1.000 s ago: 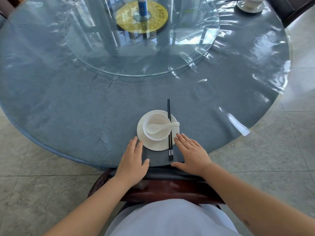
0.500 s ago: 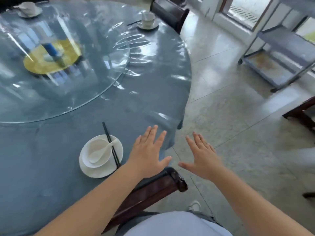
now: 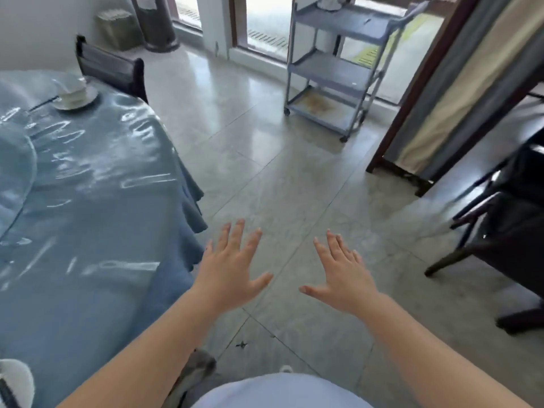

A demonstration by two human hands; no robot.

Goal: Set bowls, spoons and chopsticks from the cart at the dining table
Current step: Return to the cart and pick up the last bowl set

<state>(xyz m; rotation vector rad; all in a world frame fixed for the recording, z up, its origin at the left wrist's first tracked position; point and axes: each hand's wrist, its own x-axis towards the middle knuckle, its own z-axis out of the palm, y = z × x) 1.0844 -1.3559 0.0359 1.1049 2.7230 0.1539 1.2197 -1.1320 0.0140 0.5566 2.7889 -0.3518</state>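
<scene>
Both my hands hover over the tiled floor with fingers spread and hold nothing: my left hand point(image 3: 232, 270) just off the table's edge, my right hand point(image 3: 343, 276) beside it. The round dining table point(image 3: 88, 201) with its blue cloth and clear cover fills the left. A white bowl on a saucer point(image 3: 73, 94) with a spoon and dark chopsticks sits at its far side. The rim of another white saucer point(image 3: 16, 378) with chopsticks shows at the bottom left corner. The grey three-shelf cart point(image 3: 338, 69) stands ahead by the doorway, something white on its top shelf.
A dark chair point(image 3: 112, 69) stands behind the far place setting. Dark wooden chairs point(image 3: 506, 237) and a table edge crowd the right side. A dark-framed screen or door panel point(image 3: 441, 92) leans right of the cart. Open tiled floor lies between me and the cart.
My view has swung right from the place setting toward the cart. Both hands left the table edge and now hang open over the floor.
</scene>
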